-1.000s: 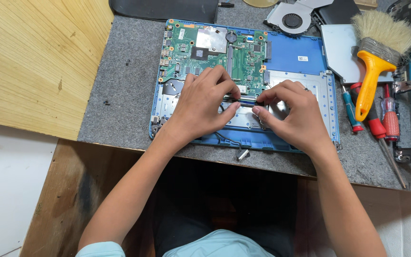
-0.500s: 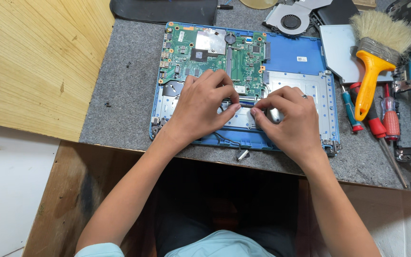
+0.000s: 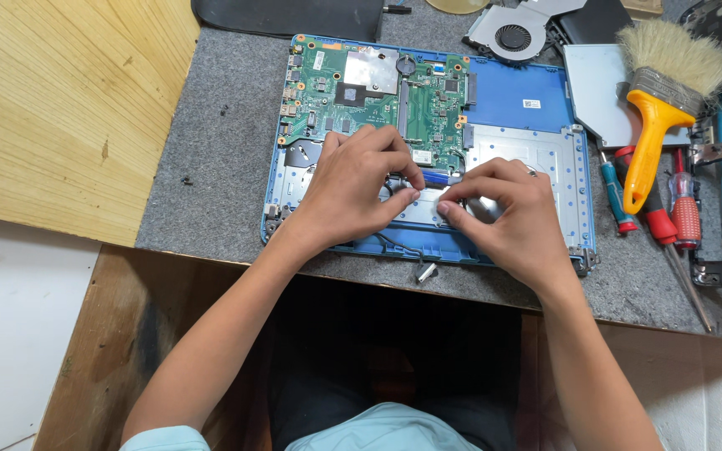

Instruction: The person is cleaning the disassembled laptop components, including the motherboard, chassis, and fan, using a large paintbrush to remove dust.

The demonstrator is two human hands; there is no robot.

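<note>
An opened blue laptop base (image 3: 528, 96) lies on a grey felt mat (image 3: 219, 167), with a green motherboard (image 3: 353, 92) in its upper left. Both my hands rest on the silver metal plate (image 3: 545, 154) near the front edge. My left hand (image 3: 353, 188) has thumb and fingers pinched together at the end of a short blue flat cable (image 3: 439, 177) beside a thin black wire. My right hand (image 3: 507, 217) is curled, its fingertips pressed on the plate just right of the left hand; what lies under them is hidden.
A small silver part (image 3: 426, 271) lies on the mat in front of the base. To the right are a yellow-handled brush (image 3: 658, 108), red screwdrivers (image 3: 685, 209) and a silver drive (image 3: 603, 92). A fan (image 3: 511, 33) sits at the top, a wooden board (image 3: 60, 108) on the left.
My right hand has slid slightly left and down along the plate, and its fingers have closed in toward the left hand. The left hand stays almost in place.
</note>
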